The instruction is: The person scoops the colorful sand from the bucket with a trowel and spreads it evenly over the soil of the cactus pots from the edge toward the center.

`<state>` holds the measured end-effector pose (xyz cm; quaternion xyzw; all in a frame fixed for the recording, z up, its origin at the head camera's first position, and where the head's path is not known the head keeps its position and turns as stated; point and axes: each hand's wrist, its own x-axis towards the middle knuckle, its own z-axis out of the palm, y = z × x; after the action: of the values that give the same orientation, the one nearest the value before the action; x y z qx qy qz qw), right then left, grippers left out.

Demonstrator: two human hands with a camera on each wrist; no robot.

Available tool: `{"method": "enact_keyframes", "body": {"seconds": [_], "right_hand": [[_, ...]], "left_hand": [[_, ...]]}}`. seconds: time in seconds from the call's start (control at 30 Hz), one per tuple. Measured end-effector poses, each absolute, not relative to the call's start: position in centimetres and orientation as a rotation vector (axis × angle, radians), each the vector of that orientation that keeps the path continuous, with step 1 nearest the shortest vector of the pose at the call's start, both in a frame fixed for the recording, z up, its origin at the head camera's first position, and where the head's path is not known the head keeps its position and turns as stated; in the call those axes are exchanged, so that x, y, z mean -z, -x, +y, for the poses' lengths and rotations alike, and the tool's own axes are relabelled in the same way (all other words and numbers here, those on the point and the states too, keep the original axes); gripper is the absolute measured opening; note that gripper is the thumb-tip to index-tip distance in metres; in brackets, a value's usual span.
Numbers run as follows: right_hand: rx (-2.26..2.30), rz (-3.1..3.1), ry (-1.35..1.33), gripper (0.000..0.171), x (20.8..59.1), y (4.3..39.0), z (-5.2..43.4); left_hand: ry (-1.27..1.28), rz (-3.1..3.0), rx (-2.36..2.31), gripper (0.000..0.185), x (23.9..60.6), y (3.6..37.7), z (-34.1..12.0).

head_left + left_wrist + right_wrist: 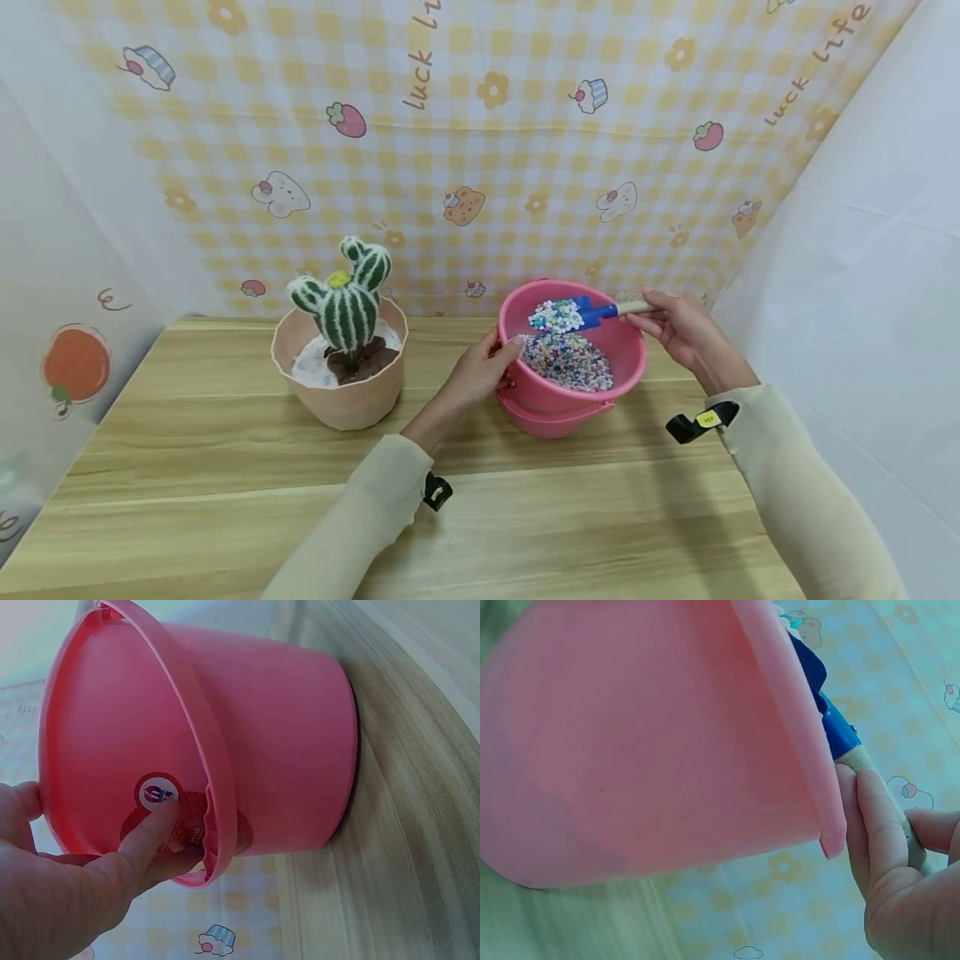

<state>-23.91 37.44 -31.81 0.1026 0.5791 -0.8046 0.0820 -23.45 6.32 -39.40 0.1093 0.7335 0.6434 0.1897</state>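
On the wooden surface (225, 467), centre frame, a pink bucket (555, 400) is gripped by the left hand (476, 375) while a bead-laden blue scoop (573, 314) is held by the right hand (686, 333).

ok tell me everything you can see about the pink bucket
The pink bucket is round, smooth plastic by its look, upright on the wooden table, right of the cactus pot. Its pink handle hangs down against the side, and a round sticker shows there. Small multicoloured beads lie inside. The left hand holds its near rim; the right hand holds a loaded blue scoop over it.
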Motion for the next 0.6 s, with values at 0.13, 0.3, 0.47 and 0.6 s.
{"method": "enact_keyframes", "body": {"seconds": [0.13,0.3,0.47,0.6], "right_hand": [[2.424,1.719,-0.303,0.027,31.94,23.79,37.4],[2.438,1.718,-0.285,0.027,32.04,23.75,37.24],[2.451,1.72,-0.288,0.026,31.89,23.77,36.88],[2.458,1.726,-0.302,0.025,31.69,23.73,36.52]], "left_hand": [[-0.302,2.062,-1.807,0.06,39.33,23.45,6.27],[-0.293,2.079,-1.8,0.06,39.24,23.43,6.19],[-0.272,2.106,-1.79,0.06,39.09,23.41,5.99],[-0.248,2.115,-1.792,0.062,38.91,23.37,5.51]]}}
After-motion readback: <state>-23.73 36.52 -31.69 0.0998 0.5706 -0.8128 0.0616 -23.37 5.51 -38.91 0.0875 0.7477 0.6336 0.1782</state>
